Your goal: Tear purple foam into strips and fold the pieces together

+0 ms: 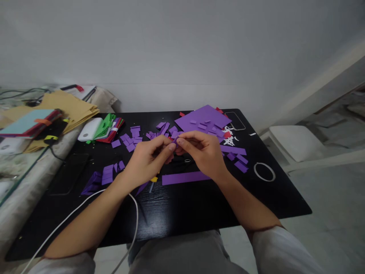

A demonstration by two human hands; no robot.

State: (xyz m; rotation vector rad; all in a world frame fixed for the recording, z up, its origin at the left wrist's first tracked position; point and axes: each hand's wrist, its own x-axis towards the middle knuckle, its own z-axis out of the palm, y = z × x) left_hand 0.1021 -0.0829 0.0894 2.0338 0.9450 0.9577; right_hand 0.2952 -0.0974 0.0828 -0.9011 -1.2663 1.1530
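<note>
Both hands meet over the middle of the black table, pinching a small piece of purple paper (pixel 176 140) between thumbs and fingertips. My left hand (pixel 149 158) grips its left side, and my right hand (pixel 203 152) holds the right. Most of the piece is hidden by the fingers. Beneath the right wrist lies a long purple paper strip (pixel 182 178). Small cut purple pieces (pixel 131 142) are scattered beyond the left hand. A large purple sheet (pixel 202 116) lies behind the right hand with small pieces on it. Partly hidden scissors (pixel 187 160) seem to rest below the hands.
Folded purple pieces (pixel 107 175) lie at the table's left. Green and red paper bundles (pixel 105 127) sit by a white box (pixel 89 130). White scraps (pixel 229 137) and a white ring (pixel 264 172) are on the right. A white cable (pixel 137 213) loops past my left forearm.
</note>
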